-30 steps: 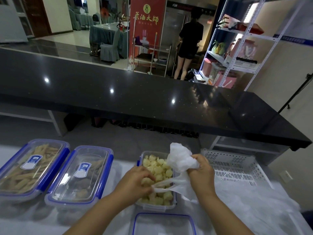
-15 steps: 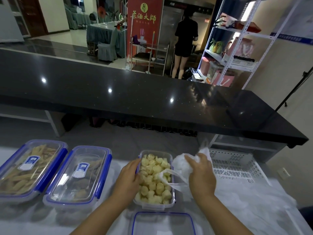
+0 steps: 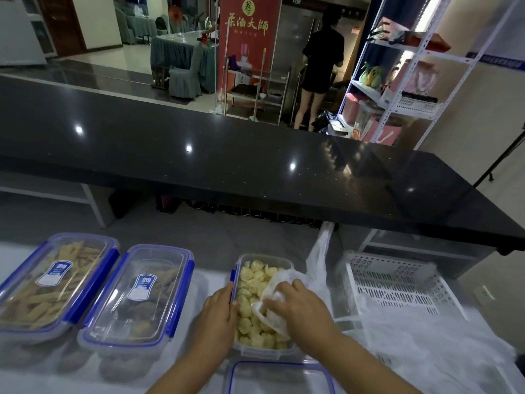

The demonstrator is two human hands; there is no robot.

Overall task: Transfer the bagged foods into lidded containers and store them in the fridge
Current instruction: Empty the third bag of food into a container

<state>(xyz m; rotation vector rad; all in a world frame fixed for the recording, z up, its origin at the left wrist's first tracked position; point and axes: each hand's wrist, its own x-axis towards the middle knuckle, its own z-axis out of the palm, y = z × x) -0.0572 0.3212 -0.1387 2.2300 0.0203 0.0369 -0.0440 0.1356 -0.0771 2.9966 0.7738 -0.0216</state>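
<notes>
An open clear container (image 3: pixel 265 258) full of pale yellow food balls (image 3: pixel 254 275) sits on the white table in front of me. My left hand (image 3: pixel 217 317) holds its left wall, fingers curled over the rim. Over the food, my right hand (image 3: pixel 301 308) grips a crumpled white plastic bag (image 3: pixel 272 291). The container's blue-rimmed lid (image 3: pixel 279 378) lies flat just below it. Two closed, lidded containers stand to the left: one with yellow strips (image 3: pixel 54 282), one with brown pieces (image 3: pixel 139 294).
A white perforated basket (image 3: pixel 397 282) stands to the right, with more thin plastic bags (image 3: pixel 426 348) spread in front of it. A long black counter (image 3: pixel 255 160) runs across behind the table. A person stands far back by metal shelving (image 3: pixel 409 81).
My right hand has brought the crumpled bag down from above the container onto the food. My left hand has shifted from the food to the container's left wall.
</notes>
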